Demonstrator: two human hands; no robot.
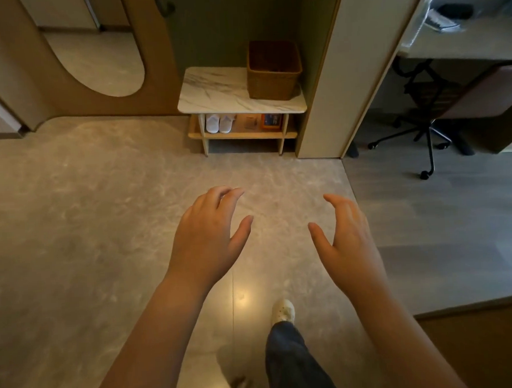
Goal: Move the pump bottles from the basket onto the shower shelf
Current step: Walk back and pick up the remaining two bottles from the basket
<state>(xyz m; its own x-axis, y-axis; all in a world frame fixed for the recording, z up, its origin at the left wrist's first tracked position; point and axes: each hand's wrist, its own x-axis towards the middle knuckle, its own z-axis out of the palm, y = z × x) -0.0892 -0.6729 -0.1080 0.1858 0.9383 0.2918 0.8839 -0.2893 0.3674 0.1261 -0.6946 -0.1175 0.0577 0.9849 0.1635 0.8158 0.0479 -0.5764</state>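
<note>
A brown woven basket (273, 71) stands on the right end of a low marble-topped bench (213, 89) in a wall niche ahead. Its inside is dark, and no pump bottles show from here. Both arms reach forward over the floor, well short of the bench. My left hand (209, 237) is open with fingers curled and spread, holding nothing. My right hand (347, 242) is open as well, palm turned inward, holding nothing. The shower shelf is out of view.
Under the bench top, a wooden rack holds white slippers (220, 123) and small boxes. An oval mirror (99, 50) is set in the wall at left. A desk with an office chair (431, 119) stands at right. My foot in a white shoe (282, 311) is on the grey floor.
</note>
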